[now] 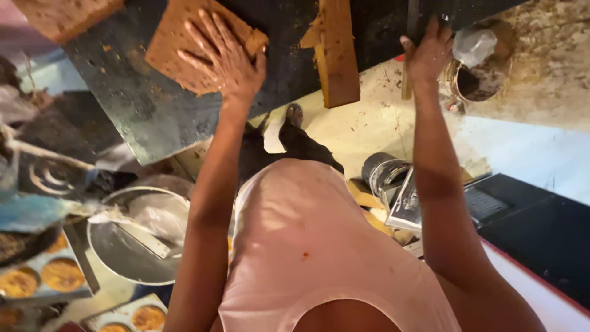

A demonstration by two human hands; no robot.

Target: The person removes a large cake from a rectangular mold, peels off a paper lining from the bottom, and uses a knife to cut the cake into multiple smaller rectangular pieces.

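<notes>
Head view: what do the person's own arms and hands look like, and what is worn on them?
Both arms are bare to the shoulder, with no sleeves. The left hand and right hand wear no gloves; no rings or watch are visible. The person wears a pale pink sleeveless top with small stains.

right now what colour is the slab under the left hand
Orange-brown, speckled slab under the left hand; head view.

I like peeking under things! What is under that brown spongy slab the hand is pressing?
Under the rough brown rectangular slab, pressed flat by the left hand, lies a dark, scuffed flat board. The patch of board right beneath the slab is covered, so it cannot be seen.
</notes>
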